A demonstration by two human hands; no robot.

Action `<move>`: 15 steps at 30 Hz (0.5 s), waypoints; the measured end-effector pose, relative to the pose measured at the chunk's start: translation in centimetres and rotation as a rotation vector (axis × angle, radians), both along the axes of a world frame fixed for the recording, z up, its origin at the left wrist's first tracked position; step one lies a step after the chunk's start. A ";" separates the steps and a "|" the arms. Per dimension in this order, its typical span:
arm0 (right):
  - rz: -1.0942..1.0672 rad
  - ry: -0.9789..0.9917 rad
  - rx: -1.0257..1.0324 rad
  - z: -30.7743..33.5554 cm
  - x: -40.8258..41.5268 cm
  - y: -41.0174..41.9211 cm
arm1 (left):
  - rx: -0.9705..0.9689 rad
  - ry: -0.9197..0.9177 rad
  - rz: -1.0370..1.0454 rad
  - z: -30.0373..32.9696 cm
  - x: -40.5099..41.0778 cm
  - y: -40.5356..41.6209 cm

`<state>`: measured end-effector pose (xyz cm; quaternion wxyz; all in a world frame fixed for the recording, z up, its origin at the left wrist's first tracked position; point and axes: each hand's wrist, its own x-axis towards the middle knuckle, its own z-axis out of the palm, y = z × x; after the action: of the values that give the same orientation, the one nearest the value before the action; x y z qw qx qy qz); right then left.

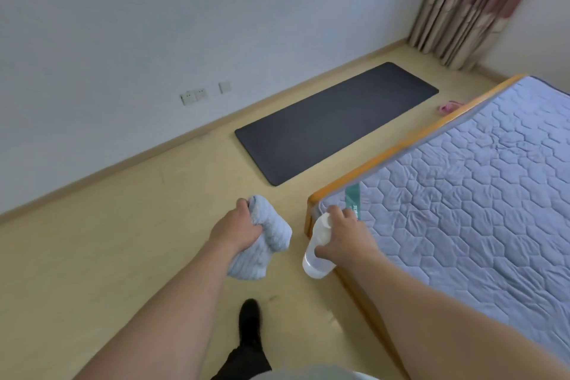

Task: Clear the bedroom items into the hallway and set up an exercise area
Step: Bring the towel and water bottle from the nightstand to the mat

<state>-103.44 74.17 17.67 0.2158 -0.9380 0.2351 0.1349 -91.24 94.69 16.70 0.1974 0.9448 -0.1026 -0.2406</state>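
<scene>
The left hand (236, 227) grips a bunched pale blue towel (265, 244). The right hand (345, 236) holds a translucent bottle (314, 259) beside the bed (462, 194); a dark exercise mat (336, 122) lies on the floor

The left hand (236, 229) grips a pale towel (265, 248), the right hand (345, 236) a clear bottle (314, 259), near a dark mat (336, 120).
</scene>
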 end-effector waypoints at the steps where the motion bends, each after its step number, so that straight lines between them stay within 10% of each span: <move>1: -0.018 -0.004 0.010 0.2 1.7 0.2 | -0.004 -0.005 -0.016 0.3 1.9 0.0; 15: -0.219 -0.022 0.049 -0.8 31.2 -3.5 | 0.002 0.017 -0.222 -0.6 34.3 -7.6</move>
<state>-72.21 70.71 16.91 0.2548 -0.9026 0.3306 0.1057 -56.94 87.13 16.14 0.1695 0.9257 -0.2047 -0.2692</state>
